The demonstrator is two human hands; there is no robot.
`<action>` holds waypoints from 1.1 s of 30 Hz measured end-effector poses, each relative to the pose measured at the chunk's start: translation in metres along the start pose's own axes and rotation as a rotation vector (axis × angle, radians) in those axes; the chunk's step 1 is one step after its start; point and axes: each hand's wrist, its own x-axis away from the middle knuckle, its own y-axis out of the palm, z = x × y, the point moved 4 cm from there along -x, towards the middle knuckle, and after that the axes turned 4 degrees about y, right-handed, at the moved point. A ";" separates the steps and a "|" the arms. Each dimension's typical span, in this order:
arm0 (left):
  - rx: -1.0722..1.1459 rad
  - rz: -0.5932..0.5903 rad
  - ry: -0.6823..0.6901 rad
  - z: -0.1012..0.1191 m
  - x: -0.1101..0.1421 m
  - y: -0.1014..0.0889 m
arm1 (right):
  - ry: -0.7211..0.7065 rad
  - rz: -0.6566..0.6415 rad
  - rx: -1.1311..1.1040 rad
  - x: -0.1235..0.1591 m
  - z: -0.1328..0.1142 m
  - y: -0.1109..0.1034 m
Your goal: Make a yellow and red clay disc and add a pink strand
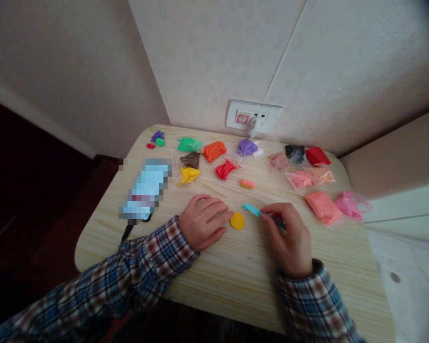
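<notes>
My left hand (203,221) rests on the wooden table (236,271), fingers loosely curled, their tips just left of a flat yellow clay disc (237,221). Nothing shows in that hand. My right hand (288,238) pinches a teal plastic modelling tool (252,209), whose blade points left and ends just above the disc without touching it. A small orange and pink clay piece (247,183) lies further back on the table.
Bags of coloured clay lie along the back: green (188,144), orange (214,150), purple (247,147), red (225,169), yellow (188,175), black (295,152), several pink ones (323,207). A blurred phone (146,190) lies left. A wall socket (252,116) sits behind.
</notes>
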 end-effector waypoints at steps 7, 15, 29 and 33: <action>-0.030 0.068 -0.056 -0.003 -0.002 -0.004 | -0.119 -0.139 0.000 0.000 -0.012 0.012; -0.037 0.069 -0.097 -0.004 -0.001 -0.003 | -0.122 -0.180 0.062 0.002 -0.008 0.016; 0.003 0.026 -0.067 -0.007 0.003 0.001 | -0.108 -0.230 0.072 0.002 -0.005 0.021; 0.001 0.027 -0.061 -0.007 0.002 0.002 | -0.110 -0.215 0.078 0.002 -0.006 0.021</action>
